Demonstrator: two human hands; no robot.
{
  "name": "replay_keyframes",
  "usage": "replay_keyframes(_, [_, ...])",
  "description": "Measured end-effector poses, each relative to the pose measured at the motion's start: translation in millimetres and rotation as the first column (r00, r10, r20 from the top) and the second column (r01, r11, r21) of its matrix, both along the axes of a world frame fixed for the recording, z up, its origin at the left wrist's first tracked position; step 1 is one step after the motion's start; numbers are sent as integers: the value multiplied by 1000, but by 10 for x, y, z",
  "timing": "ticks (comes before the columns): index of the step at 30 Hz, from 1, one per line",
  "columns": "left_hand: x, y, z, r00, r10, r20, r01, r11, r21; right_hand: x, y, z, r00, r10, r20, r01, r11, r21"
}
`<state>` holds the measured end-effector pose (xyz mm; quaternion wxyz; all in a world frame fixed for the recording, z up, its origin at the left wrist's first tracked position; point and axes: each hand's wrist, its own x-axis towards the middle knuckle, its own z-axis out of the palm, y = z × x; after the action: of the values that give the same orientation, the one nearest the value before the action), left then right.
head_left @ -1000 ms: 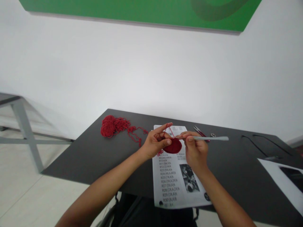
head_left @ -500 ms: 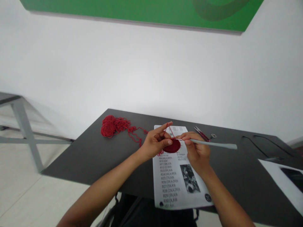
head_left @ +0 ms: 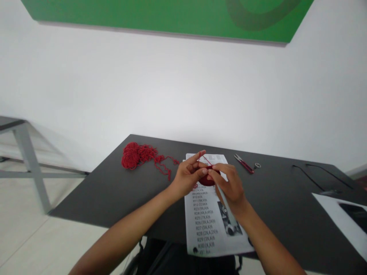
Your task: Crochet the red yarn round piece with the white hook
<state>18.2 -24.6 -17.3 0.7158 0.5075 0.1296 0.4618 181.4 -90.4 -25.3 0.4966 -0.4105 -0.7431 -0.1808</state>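
Note:
Between my hands is a round, dark red crochet piece (head_left: 207,181), above a printed pattern sheet (head_left: 200,229). My left hand (head_left: 189,172) pinches its left edge, with red yarn looped over the raised index finger and running taut to the work. My right hand (head_left: 229,183) is closed around a crochet hook (head_left: 226,198) whose pale grey handle slants down toward me; its fingertips touch the piece's right edge. The hook's tip is hidden by the fingers. A ball of red yarn (head_left: 131,156) lies at the table's left, its loose strands trailing toward my left hand.
On the dark table (head_left: 137,202), small red-handled snips (head_left: 244,164) with a ring lie beyond my right hand. Eyeglasses (head_left: 327,187) rest at the right, near a white sheet (head_left: 341,217) with a dark device on it. A white wall stands behind.
The hook's handle has swung from pointing right to pointing down toward me. My right hand has moved left, its fingers now against the crochet piece. The left hand keeps its pinch.

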Motion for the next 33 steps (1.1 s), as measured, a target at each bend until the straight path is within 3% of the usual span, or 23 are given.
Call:
replay_keyframes(4, [47, -63, -15, 995, -80, 53, 91, 956, -279, -26, -16, -5, 995, 25, -101, -23, 1000, 18])
replay_keyframes(6, [41, -51, 3, 994, -95, 46, 104, 946, -306, -65, -10, 29, 963, 74, -261, -88, 995, -44])
replay_keyframes(9, [-5, 45, 57, 1000, 19, 25, -15, 990, -139, -111, 13, 99, 860, 144, -489, -234, 964, -128])
replay_keyframes(11, [-49, 136, 94, 996, 91, -16, -91, 996, -11, -123, 23, 143, 816, 145, -560, -284, 943, -171])
replay_keyframes(17, [-147, 280, 90, 951, 297, -91, -254, 913, 319, -151, -3, 177, 832, -79, -549, -208, 873, -441])
replay_keyframes(22, [-168, 268, 51, 954, 247, -167, -157, 892, 423, -179, -14, 59, 830, -81, -552, -243, 838, -488])
replay_keyframes(26, [-194, 315, 59, 939, 300, -168, -186, 854, 486, -177, -22, -16, 803, -19, -596, -327, 822, -467])
replay_keyframes(29, [-228, 367, 72, 920, 349, -176, -204, 813, 545, -184, -20, -13, 698, 9, -716, -444, 790, -423])
replay_keyframes(33, [-250, 389, 85, 897, 404, -180, -228, 772, 593, -194, 46, 52, 406, 85, -910, -692, 679, -245])
